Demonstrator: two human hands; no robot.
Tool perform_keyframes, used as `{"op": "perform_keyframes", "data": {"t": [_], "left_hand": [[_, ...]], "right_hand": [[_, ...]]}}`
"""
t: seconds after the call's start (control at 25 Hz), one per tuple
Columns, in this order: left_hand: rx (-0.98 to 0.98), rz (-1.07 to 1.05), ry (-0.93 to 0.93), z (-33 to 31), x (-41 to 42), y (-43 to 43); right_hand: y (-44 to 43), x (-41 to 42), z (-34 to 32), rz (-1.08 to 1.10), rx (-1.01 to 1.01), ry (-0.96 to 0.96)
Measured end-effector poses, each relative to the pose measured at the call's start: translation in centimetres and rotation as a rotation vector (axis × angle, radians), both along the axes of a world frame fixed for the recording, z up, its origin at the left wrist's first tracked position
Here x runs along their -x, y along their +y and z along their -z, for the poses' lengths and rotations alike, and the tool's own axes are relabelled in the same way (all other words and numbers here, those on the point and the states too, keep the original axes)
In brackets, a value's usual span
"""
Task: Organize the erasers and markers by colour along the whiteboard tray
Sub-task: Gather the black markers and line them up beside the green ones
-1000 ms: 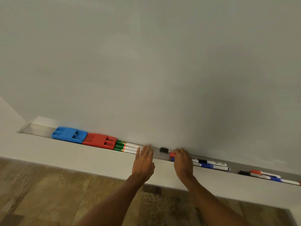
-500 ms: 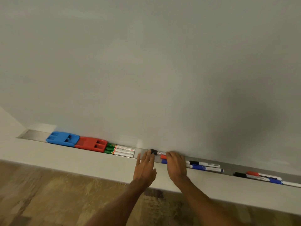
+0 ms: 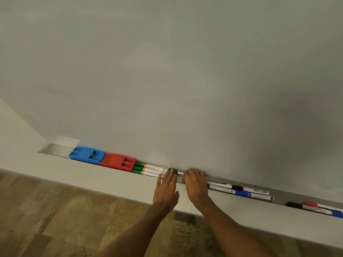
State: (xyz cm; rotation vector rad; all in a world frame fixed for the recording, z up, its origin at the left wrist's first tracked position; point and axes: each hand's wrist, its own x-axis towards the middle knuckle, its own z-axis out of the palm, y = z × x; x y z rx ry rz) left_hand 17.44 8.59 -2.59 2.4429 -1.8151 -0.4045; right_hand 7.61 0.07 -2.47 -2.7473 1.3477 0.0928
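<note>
Black-capped marker (image 3: 174, 171) in right hand (image 3: 196, 184), cap beside green markers (image 3: 148, 168).

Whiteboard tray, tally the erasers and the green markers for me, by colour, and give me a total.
Blue eraser: 1
Red eraser: 1
Green markers: 3
Total: 5

One blue eraser (image 3: 86, 154), one red eraser (image 3: 117, 161), three green markers (image 3: 138, 168).
</note>
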Motion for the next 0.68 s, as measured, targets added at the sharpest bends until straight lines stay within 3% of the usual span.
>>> {"op": "perform_keyframes", "data": {"t": [0.32,0.48,0.56,0.68], "left_hand": [[0.048,0.026,0.023,0.9,-1.3,0.2],[0.299,0.027,0.105,1.4,-1.0,0.2],[0.415,-0.048,0.243,1.1,0.1,0.1],[0.453,-0.542,0.799,0.0,1.6,-0.9]], "right_hand": [[-0.1,-1.4,0.1,0.04,0.005,0.081],[-0.1,-1.1,-0.3,0.042,0.022,0.024],[0.1,-0.8,-0.7,0.065,0.044,-0.019],[0.4,-0.4,-1.8,0.095,0.082,-0.095]]}}
